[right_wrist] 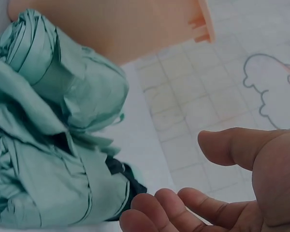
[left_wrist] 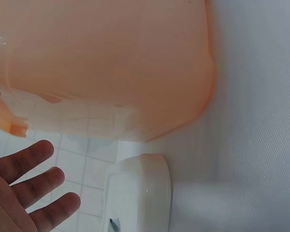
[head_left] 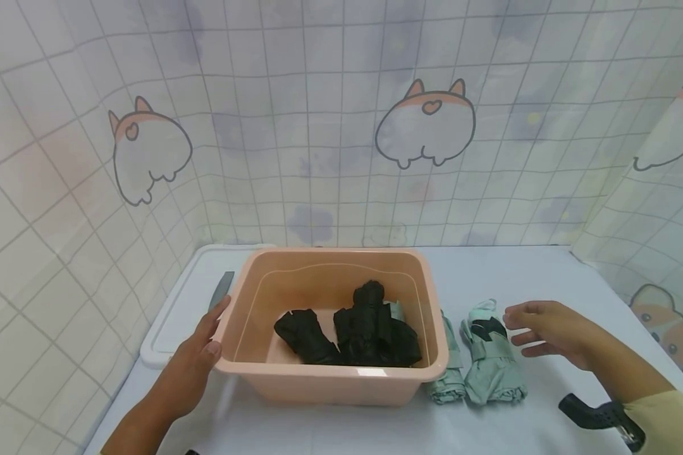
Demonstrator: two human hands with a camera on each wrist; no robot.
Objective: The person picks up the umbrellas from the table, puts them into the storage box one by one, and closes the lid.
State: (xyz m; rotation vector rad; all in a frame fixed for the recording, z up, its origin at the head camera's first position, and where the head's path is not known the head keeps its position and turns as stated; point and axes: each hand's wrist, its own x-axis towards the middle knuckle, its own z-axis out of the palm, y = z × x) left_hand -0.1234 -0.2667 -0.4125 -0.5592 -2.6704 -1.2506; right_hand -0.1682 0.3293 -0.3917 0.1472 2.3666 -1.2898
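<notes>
A peach plastic tub [head_left: 330, 259] stands on the white table and holds several black folded umbrellas [head_left: 353, 332]. My left hand [head_left: 202, 351] lies with straight fingers against the tub's left rim; in the left wrist view the fingers [left_wrist: 31, 186] are spread beside the tub wall [left_wrist: 111, 63]. Two mint-green folded umbrellas [head_left: 478, 363] lie right of the tub. My right hand [head_left: 537, 332] hovers open just right of them, holding nothing. In the right wrist view its fingers [right_wrist: 183, 208] are close to the green umbrellas [right_wrist: 53, 135].
A white lid or tray [head_left: 176, 309] with a grey flat tool [head_left: 221, 291] lies left of the tub. A tiled curtain with cartoon animals [head_left: 424, 123] surrounds the table. A black wrist strap [head_left: 597, 414] shows on my right arm.
</notes>
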